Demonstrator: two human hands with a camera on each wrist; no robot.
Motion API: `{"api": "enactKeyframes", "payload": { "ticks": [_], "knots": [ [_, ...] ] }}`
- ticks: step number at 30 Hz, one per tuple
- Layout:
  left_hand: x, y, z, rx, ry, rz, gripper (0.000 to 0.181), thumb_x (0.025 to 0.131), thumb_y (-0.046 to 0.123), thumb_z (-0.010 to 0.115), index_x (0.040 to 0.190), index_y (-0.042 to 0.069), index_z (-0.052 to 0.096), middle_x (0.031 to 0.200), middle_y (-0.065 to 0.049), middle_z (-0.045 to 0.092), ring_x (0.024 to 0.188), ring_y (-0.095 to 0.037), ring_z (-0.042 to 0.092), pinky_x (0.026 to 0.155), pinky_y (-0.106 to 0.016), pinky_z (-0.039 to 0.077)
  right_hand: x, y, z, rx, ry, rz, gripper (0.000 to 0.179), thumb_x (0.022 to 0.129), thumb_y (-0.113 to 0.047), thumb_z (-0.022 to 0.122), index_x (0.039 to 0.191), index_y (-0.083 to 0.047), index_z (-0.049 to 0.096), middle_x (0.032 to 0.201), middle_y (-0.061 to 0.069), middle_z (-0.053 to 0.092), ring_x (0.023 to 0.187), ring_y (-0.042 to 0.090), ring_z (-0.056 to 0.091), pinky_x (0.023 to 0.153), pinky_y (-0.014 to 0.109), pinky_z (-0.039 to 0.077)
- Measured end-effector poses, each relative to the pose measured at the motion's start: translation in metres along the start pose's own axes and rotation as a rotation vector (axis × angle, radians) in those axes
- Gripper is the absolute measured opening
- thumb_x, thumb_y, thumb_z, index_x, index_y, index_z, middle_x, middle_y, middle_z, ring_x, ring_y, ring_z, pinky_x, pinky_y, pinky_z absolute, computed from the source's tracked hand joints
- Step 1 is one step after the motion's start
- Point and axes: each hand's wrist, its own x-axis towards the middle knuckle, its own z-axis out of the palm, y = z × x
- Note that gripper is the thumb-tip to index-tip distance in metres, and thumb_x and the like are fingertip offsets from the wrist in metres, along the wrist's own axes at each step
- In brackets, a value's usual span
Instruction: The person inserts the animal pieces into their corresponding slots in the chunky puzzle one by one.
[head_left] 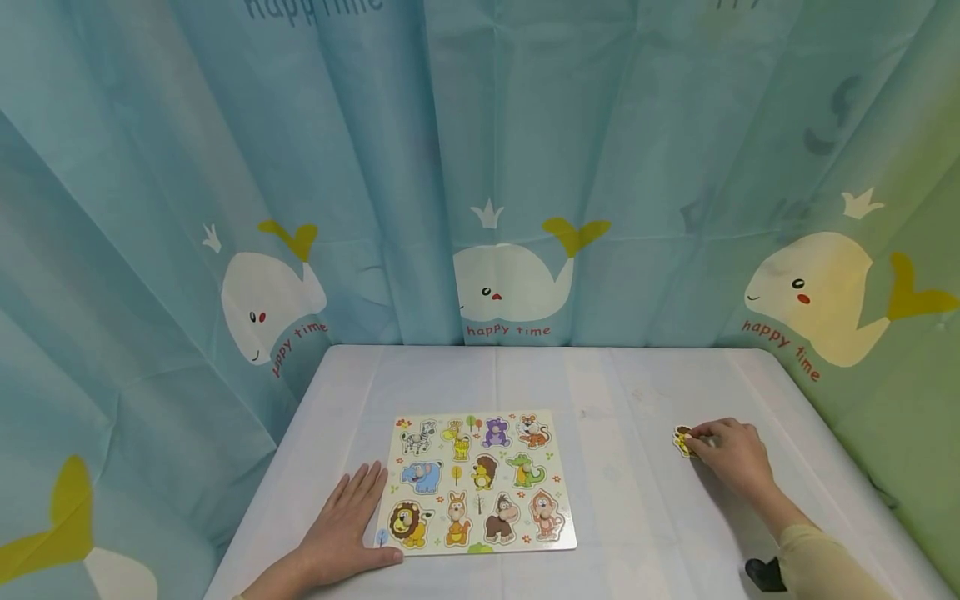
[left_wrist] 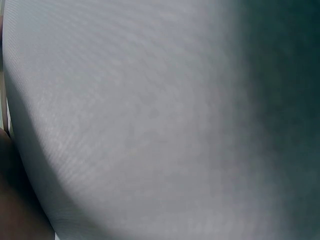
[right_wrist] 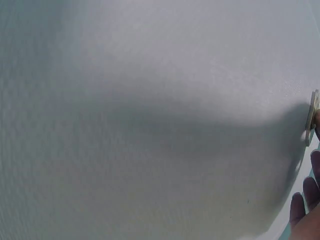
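Observation:
In the head view, an animal puzzle board lies flat on the table, with several cartoon animals on it. My left hand rests palm down at the board's left side, fingers extended, its thumb by the lower left corner. On the right part of the table, my right hand pinches a small yellow and brown puzzle piece between thumb and fingertips. Fingers cover much of that piece, so its animal is unclear. Only the edge of the piece shows in the right wrist view.
A white cloth covers the table. Behind it hangs a blue curtain printed with whales. A black object sits by the right sleeve. The left wrist view shows mostly blurred white cloth.

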Motion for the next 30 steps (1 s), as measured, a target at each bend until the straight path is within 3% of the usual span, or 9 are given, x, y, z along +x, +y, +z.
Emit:
{"api": "enactKeyframes", "payload": {
  "ticks": [8,16,23,30],
  "knots": [
    [-0.001,0.001,-0.001,-0.009,0.004,0.006,0.128,0.073,0.081,0.068,0.162,0.002,0.021,0.170,-0.014,0.015,0.157,-0.034,0.005,0.125,-0.053,0.000,-0.001,0.005,0.002,0.079,0.015,0.030,0.028,0.094,-0.026,0.074,0.100,0.001,0.075,0.107,0.024,0.063,0.094,0.037,0.053,0.068,0.040,0.039],
    [-0.002,0.002,-0.003,-0.011,0.014,0.013,0.127,0.074,0.079,0.069,0.162,0.001,0.022,0.170,-0.015,0.016,0.157,-0.035,0.006,0.125,-0.054,0.001,-0.002,0.003,0.004,0.067,0.030,0.052,0.027,0.094,-0.026,0.074,0.098,0.001,0.076,0.109,0.025,0.062,0.096,0.039,0.053,0.070,0.046,0.042],
    [-0.002,0.002,-0.002,-0.008,0.006,0.016,0.126,0.074,0.080,0.068,0.162,0.002,0.021,0.170,-0.015,0.015,0.157,-0.035,0.006,0.125,-0.054,0.001,-0.001,-0.006,0.005,0.029,0.053,0.004,0.026,0.094,-0.025,0.075,0.095,0.000,0.076,0.110,0.026,0.062,0.099,0.043,0.053,0.075,0.057,0.042],
    [-0.004,0.000,0.000,-0.015,0.043,0.041,0.125,0.075,0.079,0.069,0.161,0.001,0.024,0.169,-0.017,0.019,0.156,-0.037,0.009,0.125,-0.054,0.000,0.005,-0.027,0.007,0.063,0.060,-0.059,0.020,0.092,-0.024,0.078,0.094,-0.005,0.078,0.106,0.018,0.064,0.097,0.038,0.053,0.075,0.051,0.041]
  ]
}}
